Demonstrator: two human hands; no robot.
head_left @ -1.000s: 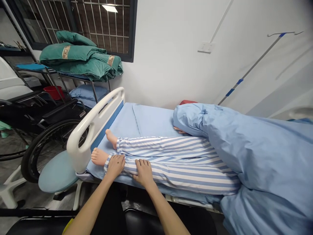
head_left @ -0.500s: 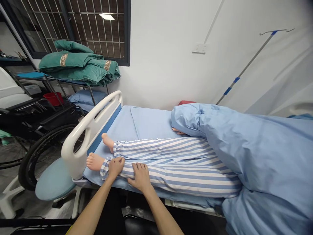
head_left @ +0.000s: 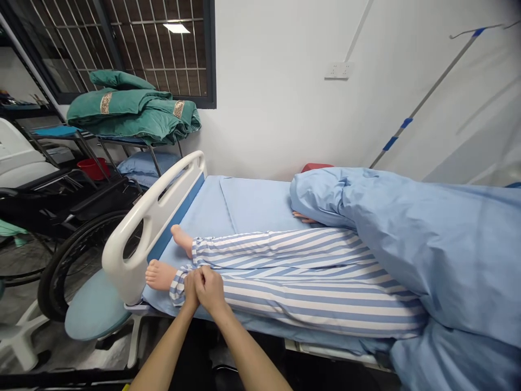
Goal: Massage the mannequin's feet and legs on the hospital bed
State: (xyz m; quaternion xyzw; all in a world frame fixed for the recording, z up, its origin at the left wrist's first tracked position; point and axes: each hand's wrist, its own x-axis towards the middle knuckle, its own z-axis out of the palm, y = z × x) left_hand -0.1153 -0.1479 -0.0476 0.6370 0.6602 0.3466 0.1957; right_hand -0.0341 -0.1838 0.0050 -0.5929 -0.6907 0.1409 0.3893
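A manikin's lower leg in blue-and-white striped trousers [head_left: 309, 296] lies along the bed. My left hand [head_left: 190, 289] rests on the shin just above the trouser cuff, its fingers curled over the cloth. Right beside it and touching it, my right hand [head_left: 209, 288] bends its fingers over the same leg; the fingertips of both are hidden. Past the cuff, the near bare foot [head_left: 160, 275] points up, and the far foot [head_left: 182, 240] tilts toward the footboard. A bunched light blue quilt [head_left: 415, 228] covers the upper body, with some fingers [head_left: 304, 216] showing under its edge.
The white footboard [head_left: 122, 260] closes the bed's left end. Beyond it stand a wheelchair [head_left: 87, 255], a round pale stool [head_left: 96, 307] and a rack with folded green quilts [head_left: 134, 111]. An IV pole [head_left: 427, 98] leans at the far right.
My right hand has slid left along the shin until it meets my left hand, and its spread fingers have curled in. The left hand stays near the cuff. The view has shifted slightly.
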